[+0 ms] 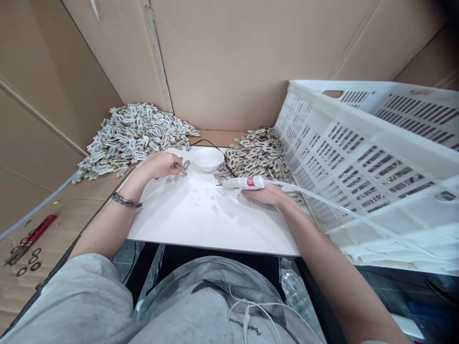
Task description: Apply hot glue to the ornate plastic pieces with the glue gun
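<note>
Glue gun (236, 184) in the right hand (263, 195), loose cord (230, 168) close by

From where I sit, the gun is just right of the middle of the frame, its tip pointing left over the white board (211, 229). I see the right hand curled beneath it, though the fingers are hidden, so I can't tell how they meet the trigger. Left of centre, the left hand (163, 165) pinches a slim metal piece (182, 169), fingertips nearly together.

My first worry is that pinch: so small a piece could twist or slip if the fingers loosen. If the tip is hot, bringing it to the piece puts bare fingertips at risk, and a stray squeeze would drop glue onto the board, already specked near the centre.

The cord curves between the bowl (208, 169) and the right-hand heap (256, 155); a tug could drag pieces loose or nudge the bowl. I'd also mind the long white stick (304, 190) trailing toward the crate (311, 119) at the right: catching there, it could pull the gun off aim.
</note>
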The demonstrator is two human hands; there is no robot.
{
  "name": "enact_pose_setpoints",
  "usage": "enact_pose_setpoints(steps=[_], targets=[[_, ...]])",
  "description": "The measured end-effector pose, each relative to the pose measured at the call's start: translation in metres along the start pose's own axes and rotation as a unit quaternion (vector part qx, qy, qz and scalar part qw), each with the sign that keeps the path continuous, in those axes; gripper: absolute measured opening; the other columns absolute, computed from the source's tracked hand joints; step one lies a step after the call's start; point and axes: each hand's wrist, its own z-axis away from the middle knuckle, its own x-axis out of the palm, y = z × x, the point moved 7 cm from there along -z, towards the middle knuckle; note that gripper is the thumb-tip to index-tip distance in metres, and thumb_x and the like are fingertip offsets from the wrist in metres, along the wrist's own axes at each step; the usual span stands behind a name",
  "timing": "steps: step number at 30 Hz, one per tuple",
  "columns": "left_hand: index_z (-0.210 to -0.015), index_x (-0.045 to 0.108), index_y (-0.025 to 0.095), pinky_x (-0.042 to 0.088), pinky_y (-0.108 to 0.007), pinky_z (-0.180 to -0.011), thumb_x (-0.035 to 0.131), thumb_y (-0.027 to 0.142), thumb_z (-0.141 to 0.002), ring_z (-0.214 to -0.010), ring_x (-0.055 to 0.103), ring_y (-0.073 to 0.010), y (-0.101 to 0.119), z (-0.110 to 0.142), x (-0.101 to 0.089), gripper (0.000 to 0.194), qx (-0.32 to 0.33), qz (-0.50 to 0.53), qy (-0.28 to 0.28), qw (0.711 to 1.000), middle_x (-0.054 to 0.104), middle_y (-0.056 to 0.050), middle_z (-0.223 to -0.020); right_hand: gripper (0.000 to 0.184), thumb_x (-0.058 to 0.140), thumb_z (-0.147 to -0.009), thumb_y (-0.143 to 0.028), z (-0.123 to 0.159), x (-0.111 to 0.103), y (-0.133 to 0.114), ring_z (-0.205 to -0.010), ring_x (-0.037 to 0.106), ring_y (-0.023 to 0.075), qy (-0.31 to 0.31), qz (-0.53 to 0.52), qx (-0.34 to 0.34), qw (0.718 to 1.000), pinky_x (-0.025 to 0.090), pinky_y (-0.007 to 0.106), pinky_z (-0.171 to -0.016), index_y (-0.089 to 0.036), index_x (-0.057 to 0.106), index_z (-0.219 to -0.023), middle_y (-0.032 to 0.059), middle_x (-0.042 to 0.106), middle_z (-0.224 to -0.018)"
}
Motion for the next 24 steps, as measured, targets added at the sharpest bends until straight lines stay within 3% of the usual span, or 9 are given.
enact_pose_setpoints(steps=[5, 9, 18, 24], targets=[[-0.096, 0.073, 0.024, 0.04, -0.025, -0.064, 0.056, 0.054, -0.081, -0.086, 0.066, -0.0216, 0.0, 0.001, 0.007, 0.038, -0.031, -0.033, -0.056, 0.997, 0.074, -0.004, -0.097, 0.02, 0.056, -0.068, -0.031, 0.0, 0.0, -0.002, -0.06, 0.048, 0.0152, -0.002, -0.001, -0.014, 1.0, 0.035, 0.029, -0.056, -0.022, 0.043, -0.056, -0.0015, 0.05, -0.06], [-0.095, 0.072, 0.025, 0.038, -0.026, -0.063, 0.056, 0.047, -0.081, -0.086, 0.065, -0.0219, 0.006, 0.005, 0.009, 0.031, -0.04, -0.065, -0.086, 0.993, 0.073, -0.003, -0.1, 0.019, 0.055, -0.068, -0.031, 0.0, -0.001, -0.002, -0.059, 0.046, 0.0143, 0.0, -0.002, -0.016, 1.0, 0.035, 0.029, -0.056, -0.022, 0.043, -0.056, -0.0021, 0.05, -0.059], [-0.094, 0.07, 0.023, 0.041, -0.027, -0.066, 0.055, 0.041, -0.08, -0.082, 0.065, -0.0226, 0.026, 0.004, 0.01, 0.027, -0.016, -0.054, -0.043, 0.998, 0.072, -0.006, -0.092, 0.019, 0.055, -0.066, -0.033, 0.001, -0.002, -0.005, -0.057, 0.045, 0.0141, 0.002, -0.014, -0.029, 0.999, 0.033, 0.028, -0.052, -0.023, 0.043, -0.055, -0.0027, 0.048, -0.056], [-0.08, 0.067, 0.018, 0.042, -0.028, -0.062, 0.052, 0.04, -0.083, -0.075, 0.064, -0.0235, 0.012, 0.0, 0.014, 0.026, -0.084, -0.106, -0.034, 0.99, 0.072, -0.011, -0.088, 0.02, 0.056, -0.067, -0.032, 0.0, -0.001, -0.002, -0.059, 0.046, 0.014, 0.003, -0.008, -0.022, 1.0, 0.034, 0.028, -0.054, -0.023, 0.043, -0.056, -0.0026, 0.05, -0.059]])
